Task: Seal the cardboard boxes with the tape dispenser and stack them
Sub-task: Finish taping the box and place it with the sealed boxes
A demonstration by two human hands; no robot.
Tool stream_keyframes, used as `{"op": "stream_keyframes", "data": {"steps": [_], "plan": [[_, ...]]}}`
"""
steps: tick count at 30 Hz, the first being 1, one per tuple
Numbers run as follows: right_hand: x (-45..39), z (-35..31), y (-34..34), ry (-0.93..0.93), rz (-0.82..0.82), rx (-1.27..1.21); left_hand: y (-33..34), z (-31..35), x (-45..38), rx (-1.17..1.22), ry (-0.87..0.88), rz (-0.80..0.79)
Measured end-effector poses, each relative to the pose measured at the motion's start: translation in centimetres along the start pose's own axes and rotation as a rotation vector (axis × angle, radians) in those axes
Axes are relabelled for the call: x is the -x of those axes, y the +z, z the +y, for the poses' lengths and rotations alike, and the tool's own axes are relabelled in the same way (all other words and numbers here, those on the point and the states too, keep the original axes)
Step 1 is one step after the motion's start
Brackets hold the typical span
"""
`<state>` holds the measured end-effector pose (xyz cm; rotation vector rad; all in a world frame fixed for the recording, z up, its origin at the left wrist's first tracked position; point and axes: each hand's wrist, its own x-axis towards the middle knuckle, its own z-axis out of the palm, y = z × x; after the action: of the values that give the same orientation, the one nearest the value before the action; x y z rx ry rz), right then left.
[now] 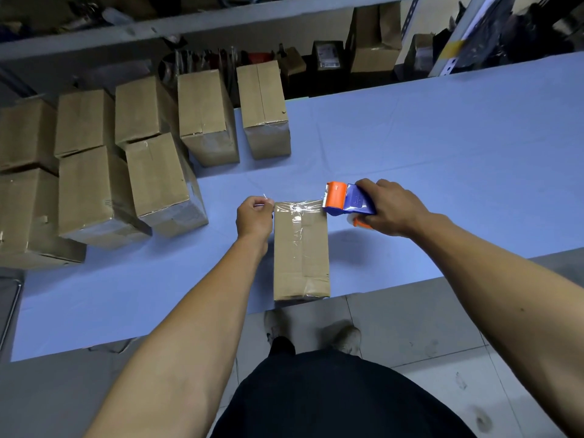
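Observation:
A tall cardboard box (300, 260) lies on the blue table (426, 159) near its front edge, with clear tape along its top seam. My right hand (392, 210) grips the blue and orange tape dispenser (346, 200) at the box's far right corner. A strip of clear tape (298, 206) stretches from the dispenser across the box's far end. My left hand (254, 216) pinches the free end of that tape at the far left corner.
Several sealed cardboard boxes (158, 181) stand in rows on the left of the table, some stacked. Two more boxes (264, 109) stand at the back. Shelving with cartons (373, 42) runs behind the table. The floor and my shoes (344, 336) lie below the front edge.

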<state>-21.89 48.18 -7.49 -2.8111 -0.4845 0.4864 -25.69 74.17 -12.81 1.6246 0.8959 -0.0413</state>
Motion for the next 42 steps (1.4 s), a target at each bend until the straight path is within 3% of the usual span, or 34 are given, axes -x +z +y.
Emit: {"op": "stream_keyframes", "data": {"steps": [6,12,14,16,17,19,22,26,33,42], "plan": [[0.3,0.0,0.7,0.005,0.013,-0.056,1.1,-1.1,1.1,-0.074,-0.027,0.008],[0.7,0.4,0.8,0.012,0.025,-0.067,0.3,-1.5,0.6,-0.025,-0.263,-0.028],[0.8,0.4,0.9,0.019,0.031,-0.07,0.1,-1.1,1.7,-0.045,-0.192,0.1],[0.8,0.3,1.0,0.021,0.036,-0.07,0.0,-0.7,3.5,-0.187,0.091,0.255],[0.8,0.3,1.0,0.02,0.037,-0.067,0.1,-0.6,4.5,-0.278,0.261,0.26],[0.8,0.1,1.0,0.016,0.042,-0.058,0.8,-0.6,6.6,-0.459,0.533,0.133],[0.9,-0.2,1.1,0.017,0.045,-0.049,2.5,-1.5,7.8,-0.883,0.738,-0.107],[1.0,-0.9,1.1,-0.005,0.058,-0.028,2.7,-2.2,8.0,-1.18,0.733,-0.315],[1.6,-2.0,1.7,-0.066,-0.012,-0.042,0.0,-1.3,6.7,-1.34,0.766,-0.354],[3.6,-0.5,3.1,-0.074,-0.033,-0.21,0.0,-2.6,6.1,-1.31,0.791,-0.3]]}}
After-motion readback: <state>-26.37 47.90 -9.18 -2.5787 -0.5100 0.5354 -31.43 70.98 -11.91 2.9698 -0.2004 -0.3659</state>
